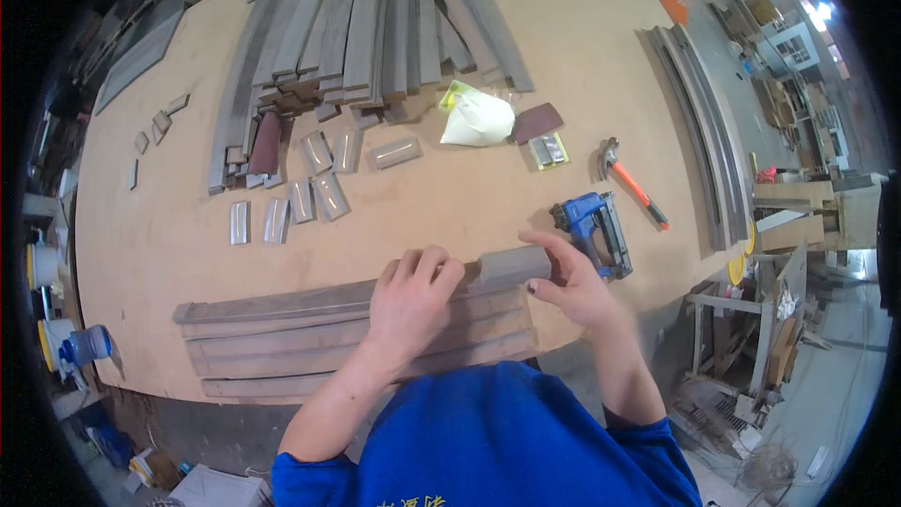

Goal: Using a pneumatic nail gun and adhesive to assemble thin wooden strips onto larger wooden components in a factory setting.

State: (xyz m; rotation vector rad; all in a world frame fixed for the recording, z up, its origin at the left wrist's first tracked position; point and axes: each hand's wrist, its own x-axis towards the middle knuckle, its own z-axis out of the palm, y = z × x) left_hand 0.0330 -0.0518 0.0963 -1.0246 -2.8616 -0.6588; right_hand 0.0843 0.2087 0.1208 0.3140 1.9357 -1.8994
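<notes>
Several grey-brown wooden strips [310,336] lie side by side along the table's near edge. My left hand [413,305] is closed over the farthest strip [282,310], with its fingers curled and its fingertips partly hidden. At that strip's right end sits a short, flat grey piece [511,267]; whether it is wood or folded sandpaper I cannot make out. My right hand [580,291] grips the grey piece's right end, thumb on the near edge and index finger across the far one. Just beyond the right hand rests a blue nail gun [591,225].
A large stack of wooden strips [357,19] covers the far middle of the table [582,28]. Several staple strips [328,195] in clear wrap, a white bag [481,120], maroon sandpaper [538,122] and an orange-handled hammer [638,190] lie nearer. Long mouldings [699,131] line the right edge.
</notes>
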